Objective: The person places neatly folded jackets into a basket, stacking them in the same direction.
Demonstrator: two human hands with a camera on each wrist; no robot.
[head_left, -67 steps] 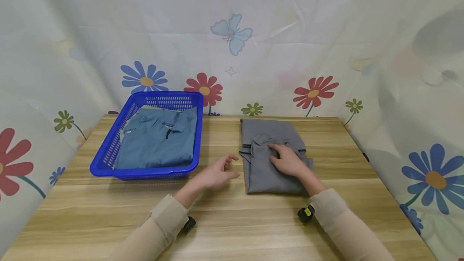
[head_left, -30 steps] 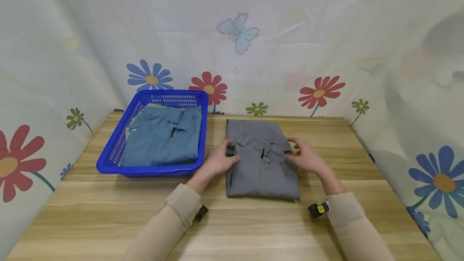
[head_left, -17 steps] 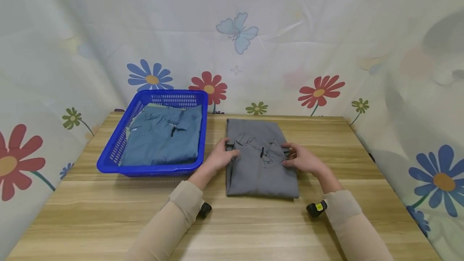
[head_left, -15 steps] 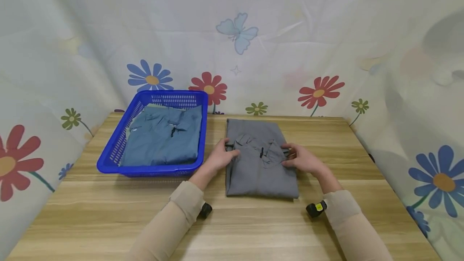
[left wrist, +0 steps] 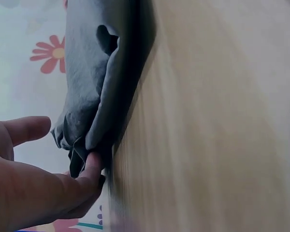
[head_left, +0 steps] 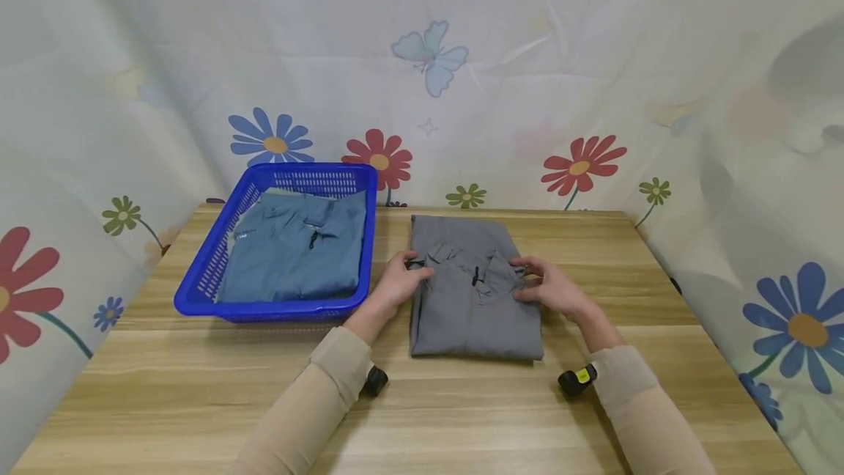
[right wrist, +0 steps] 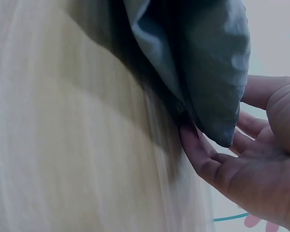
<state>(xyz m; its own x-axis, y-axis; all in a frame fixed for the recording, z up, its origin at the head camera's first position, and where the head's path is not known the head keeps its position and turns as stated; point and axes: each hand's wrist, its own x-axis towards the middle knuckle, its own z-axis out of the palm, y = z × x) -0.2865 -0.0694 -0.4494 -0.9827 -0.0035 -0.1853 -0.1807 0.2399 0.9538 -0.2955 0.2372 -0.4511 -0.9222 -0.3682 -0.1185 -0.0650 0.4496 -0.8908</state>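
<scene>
A folded grey jacket (head_left: 475,314) with a short black pull at its collar lies on the wooden table. My left hand (head_left: 398,283) is at its left edge, thumb over the top and fingers low at the side; the left wrist view shows a fingertip against the lower fold. On the opposite edge, my right hand (head_left: 555,290) grips the cloth between thumb and fingers. In the right wrist view, fingers (right wrist: 198,150) of that hand reach beneath the grey cloth (right wrist: 212,63), and some fingertips are hidden.
Left of the jacket stands a blue plastic basket (head_left: 187,300) holding a folded blue garment (head_left: 297,262), with a paler cloth edge beneath it. A flower-printed curtain (head_left: 316,57) rises behind and beside the table (head_left: 461,416).
About two seconds ago the left hand was off the jacket and the right lay on top of it. The jacket has since shifted left, and both hands have come to its sides.
</scene>
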